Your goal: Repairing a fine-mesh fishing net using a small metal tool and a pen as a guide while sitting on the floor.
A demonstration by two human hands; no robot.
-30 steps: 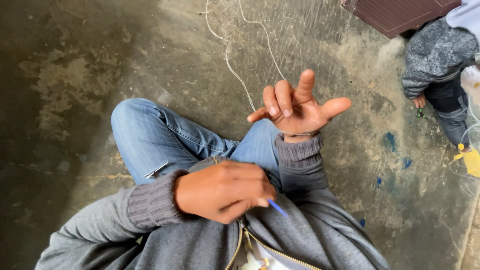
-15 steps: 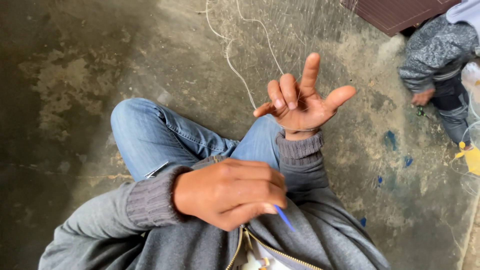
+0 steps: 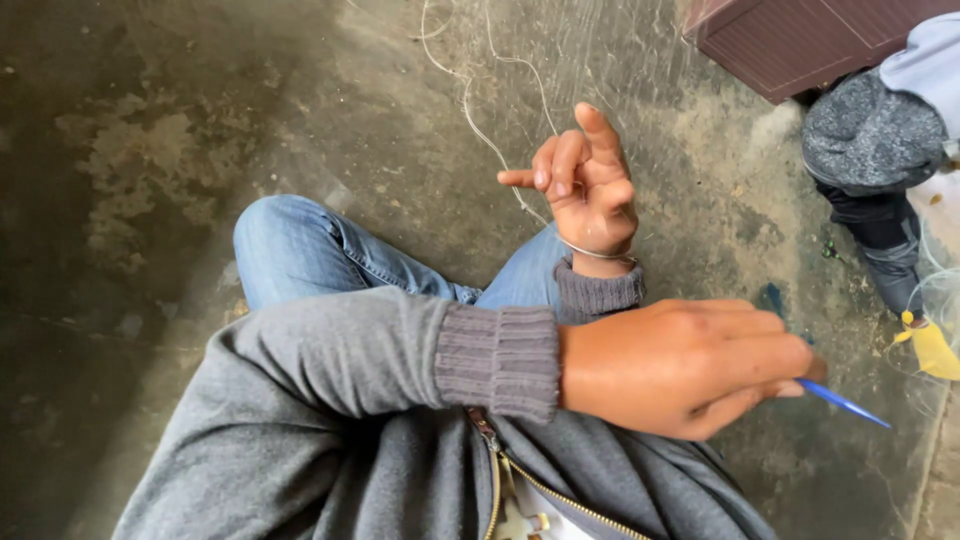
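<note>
Concrete floor [image 3: 200, 130], stained and rough, fills most of the view. The person sits on it, bent knee in blue jeans [image 3: 300, 245], grey zip jacket [image 3: 330, 440] across the lower frame. Top right: corner of a dark red-brown box [image 3: 800, 40] and a second person crouched, grey sleeve [image 3: 870, 130]; keep that person apart from the wearer. A yellow piece [image 3: 932, 348] lies at the right edge beside a heap of fine net.

Left hand [image 3: 690, 365] crosses the body to the right, fingers closed on a thin blue netting needle [image 3: 845, 403]; only its pointed tip pokes out past the fingertips. Right hand [image 3: 585, 180] is raised over the knee, fingers spread and part-curled, index up, nothing solid gripped. Thin pale twine [image 3: 485, 120] runs from the floor up to it and loops round the wrist; whether it also passes over the fingers is too fine to tell. The hands are well apart.

Judgement on doing this step well: keep the twine taut off the right hand so loops stay even, hold the spread fingers steady as a gauge, pull the needle out in one straight draw, and watch that slack on the floor doesn't snag the knee.
</note>
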